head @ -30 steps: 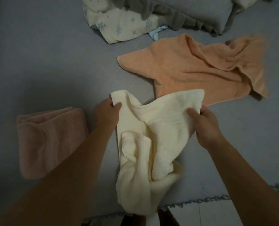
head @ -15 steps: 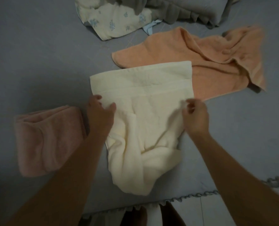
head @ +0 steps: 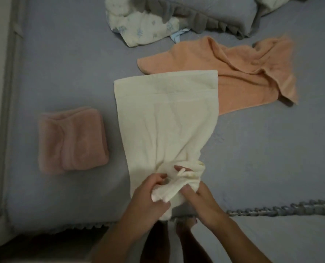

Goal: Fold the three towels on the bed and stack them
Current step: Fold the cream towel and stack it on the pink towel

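A cream towel [head: 167, 118] lies spread lengthwise on the grey bed [head: 62, 63], its far end flat and overlapping the orange towel. Its near end is bunched at the bed's front edge. My left hand [head: 148, 202] and my right hand [head: 201, 202] both grip that bunched near end, close together. An orange towel [head: 239, 73] lies unfolded and rumpled at the back right. A pink towel [head: 72, 141] sits folded into a thick square to the left of the cream one.
A floral cloth [head: 140, 29] and a grey ruffled pillow [head: 205, 14] lie at the head of the bed. The bed's trimmed front edge [head: 281, 210] runs across the lower right. The bed's left edge [head: 9, 111] is near the pink towel.
The cream towel's far end has been laid out flat. Both hands left the far corners and came back to the near end, where they now grip the bunched cloth.
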